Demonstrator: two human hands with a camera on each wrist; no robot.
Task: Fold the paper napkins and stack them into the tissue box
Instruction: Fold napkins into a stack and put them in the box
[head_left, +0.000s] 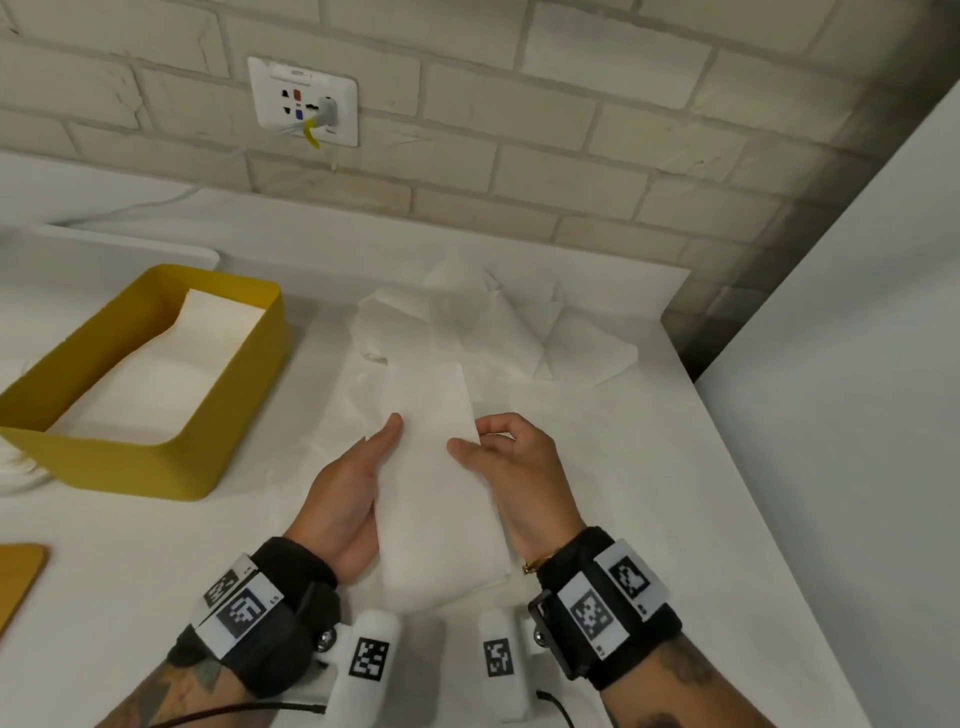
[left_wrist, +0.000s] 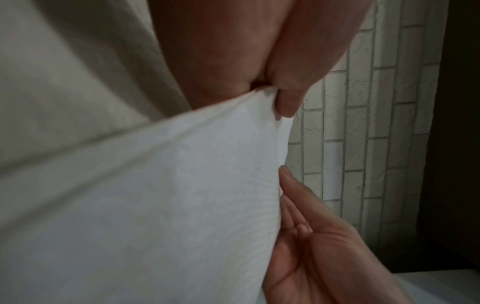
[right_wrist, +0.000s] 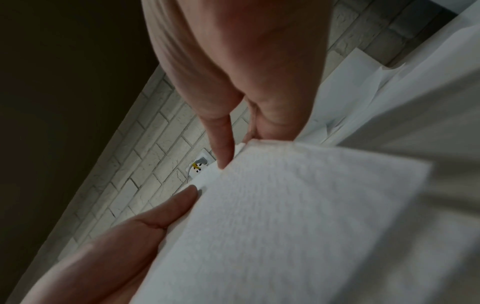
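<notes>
My left hand and right hand each pinch a long edge of one folded napkin, held just above the white counter. My left fingers are hidden under it. Beyond lies a loose pile of unfolded napkins, too overlapped to count. At left stands one yellow tissue box, folded napkins inside.

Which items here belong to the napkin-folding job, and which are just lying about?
Part of the job:
- folded napkin, held between left hand and right hand
- yellow tissue box
- pile of loose napkins

Just lying about:
- wall socket
- wooden board at the counter's left edge
</notes>
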